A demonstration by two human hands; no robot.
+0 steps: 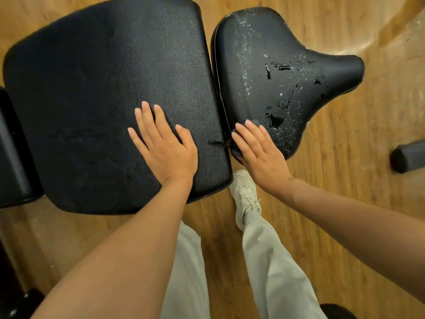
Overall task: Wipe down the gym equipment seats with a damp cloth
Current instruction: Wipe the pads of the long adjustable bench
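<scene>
Left hand (164,146) is being laid flat, fingers straight and spread, on the large back pad (103,88), gripping nothing. Dark cloth (239,143) is being pressed under the straight fingers of the right hand (257,150), not clenched, at the near left edge of the saddle-shaped seat (276,72), just beside the gap between the two pads. Seat surface is being shown cracked, with pale speckles across it. One light sneaker (246,196) and pale trousers (271,261) are being seen on the wooden floor (345,203) below.

Black pebbled seat (271,72), white-speckled
</scene>
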